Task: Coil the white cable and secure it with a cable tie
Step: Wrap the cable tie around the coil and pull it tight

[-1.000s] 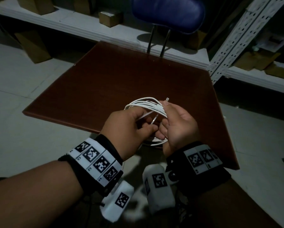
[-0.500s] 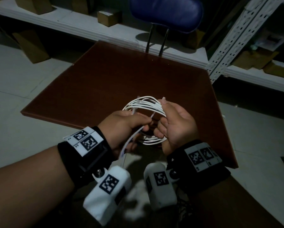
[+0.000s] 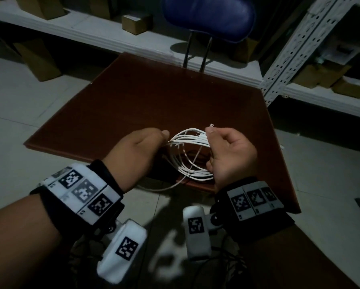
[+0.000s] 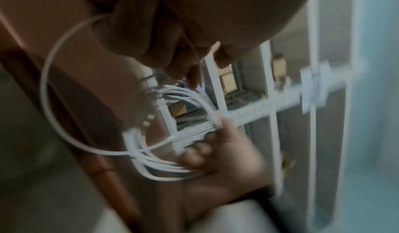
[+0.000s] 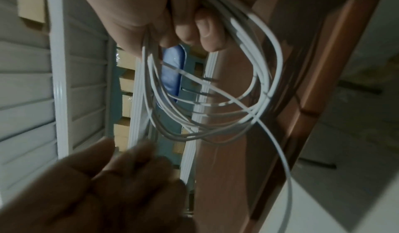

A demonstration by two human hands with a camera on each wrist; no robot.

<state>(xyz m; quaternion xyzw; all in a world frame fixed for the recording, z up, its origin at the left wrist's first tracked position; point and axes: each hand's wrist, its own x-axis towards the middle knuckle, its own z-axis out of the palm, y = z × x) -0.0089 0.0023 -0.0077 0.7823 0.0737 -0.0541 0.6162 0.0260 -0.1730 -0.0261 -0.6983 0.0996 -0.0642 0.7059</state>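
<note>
Head view: both hands hold the cable (image 3: 188, 155) in the air over the near edge of the table (image 3: 154, 101), wound into a loose coil of several loops. The right hand (image 3: 232, 155) grips the coil's right side, fingers curled round the bunched strands, thumb and forefinger pinching the top where a small white tie (image 3: 211, 125) end sticks up. The left hand (image 3: 138, 149) has its fingertips at the coil's upper left; the left wrist view shows its fingers (image 4: 138, 36) curled with a thin strand running between them, though blur hides exactly what they pinch. One loose cable end hangs from the coil's bottom toward the left, past the table's near edge. Shelves (image 3: 104, 36) behind the table carry cardboard boxes (image 3: 136, 24), closed, contents unseen. Black-and-white square markers sit on both wristbands (image 3: 81, 191); no writing can be read. A blue chair (image 3: 208, 17) stands at the table's far edge.
</note>
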